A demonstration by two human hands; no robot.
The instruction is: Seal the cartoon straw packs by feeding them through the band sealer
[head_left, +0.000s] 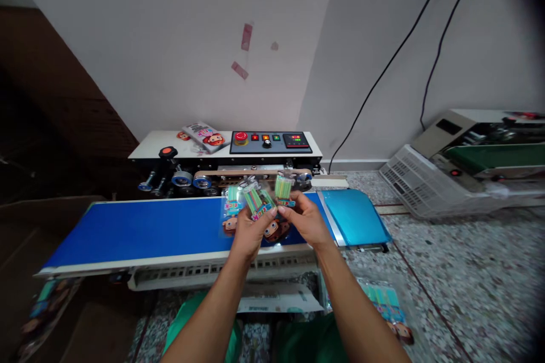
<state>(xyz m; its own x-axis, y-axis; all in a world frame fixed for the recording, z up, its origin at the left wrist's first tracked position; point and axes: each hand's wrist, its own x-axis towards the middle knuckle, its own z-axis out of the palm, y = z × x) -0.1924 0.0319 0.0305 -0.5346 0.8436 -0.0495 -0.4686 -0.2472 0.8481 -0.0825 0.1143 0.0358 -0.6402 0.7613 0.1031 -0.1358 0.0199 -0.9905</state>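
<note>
The work looked partway along: two packets were in the hands, another lay on the blue belt, and more showed in the carton well to the left of the grip and below it, perhaps finished ones, though nothing visible settled that. The packets on the floor, right of the grip and lower, were probably among those left to handle. Whether any packet was sealed could not be told. The left hand had its thumb and fingers closed on the lower edge of a striped packet, which rose tilted just above that grip. The right hand pinched a second striped packet between thumb and fingertips, with hardly any gap; it stood nearly upright, just above and left of the right grip. The two thumbs nearly met. A printed figure showed right below them, but which packet it belonged to was unclear. The packet on the belt was just left of the left hand, partly overlapped by the held one. Beyond the grip, on top of the machine, were a lit control panel and, farther left, a printed pouch.
</note>
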